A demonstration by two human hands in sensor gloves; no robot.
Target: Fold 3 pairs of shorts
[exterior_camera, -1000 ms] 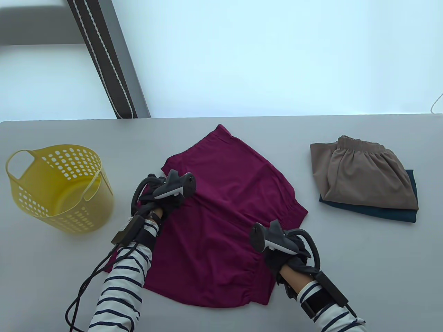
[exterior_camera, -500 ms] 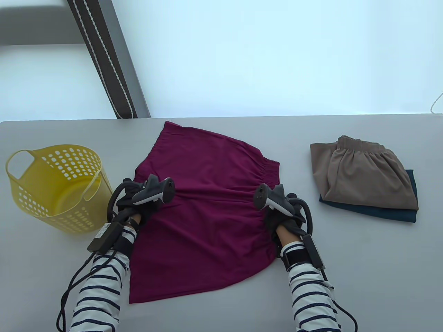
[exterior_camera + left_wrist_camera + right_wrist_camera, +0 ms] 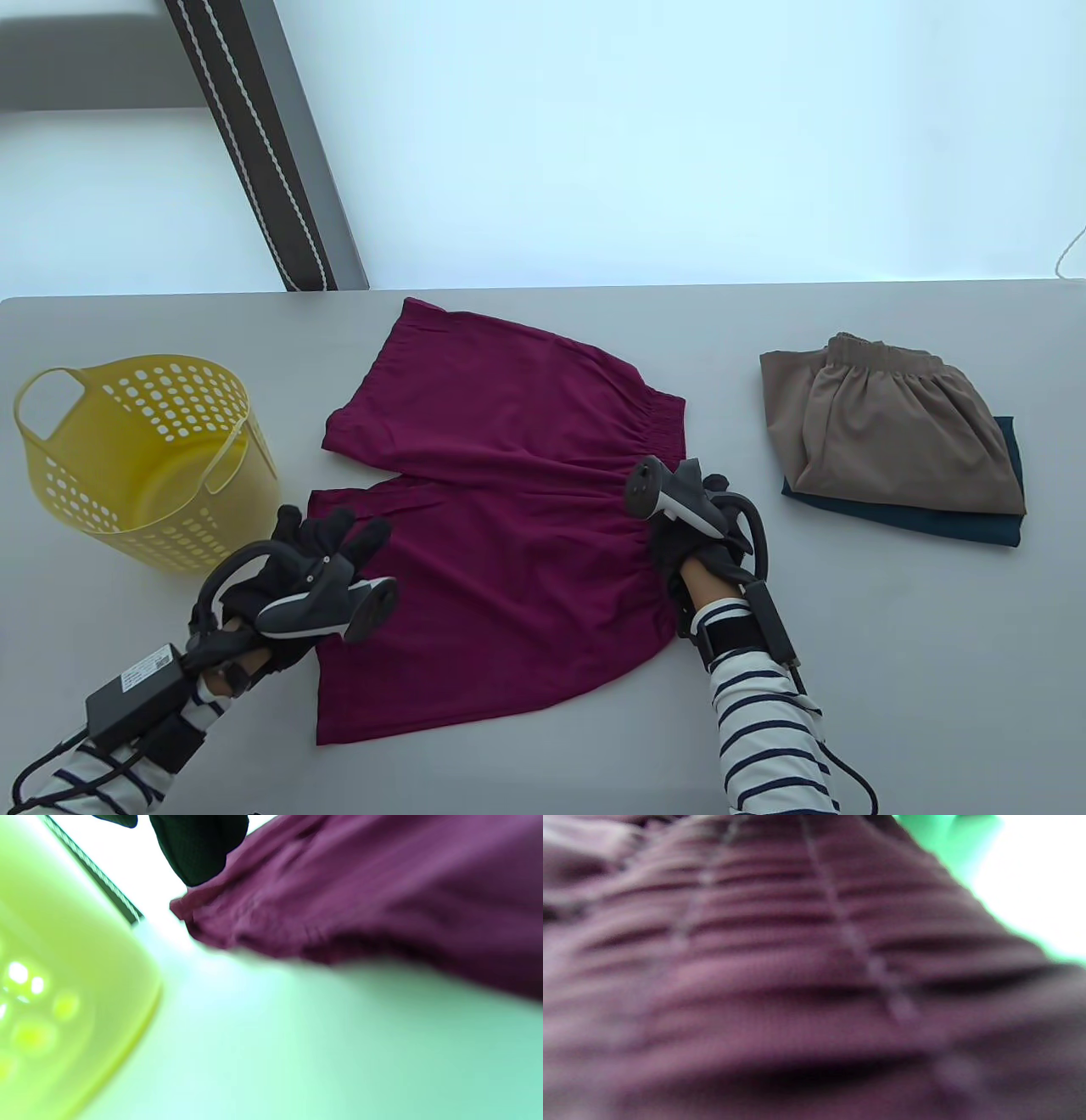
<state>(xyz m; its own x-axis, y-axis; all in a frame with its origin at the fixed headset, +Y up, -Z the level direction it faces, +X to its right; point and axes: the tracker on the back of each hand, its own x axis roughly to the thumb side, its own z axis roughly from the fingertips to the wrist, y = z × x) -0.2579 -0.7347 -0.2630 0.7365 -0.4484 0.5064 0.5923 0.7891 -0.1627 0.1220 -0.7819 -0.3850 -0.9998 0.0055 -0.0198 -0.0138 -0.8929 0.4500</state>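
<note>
Maroon shorts [image 3: 509, 509] lie spread flat at centre frame on the grey counter [image 3: 891, 637], waistband toward the right, two legs toward the left. Left hand [image 3: 297, 569] sits at lower left, fingers [image 3: 335, 531] straight and splayed, tips over the near leg's hem, holding nothing. Right hand [image 3: 691, 531] rests on the gathered waistband at the shorts' right edge; the tracker hides its fingers, so grip cannot be told. Yellow perforated laundry basket [image 3: 140, 458] stands at left. At right, folded tan shorts [image 3: 891, 424] lie stacked on folded dark teal shorts [image 3: 959, 525].
</note>
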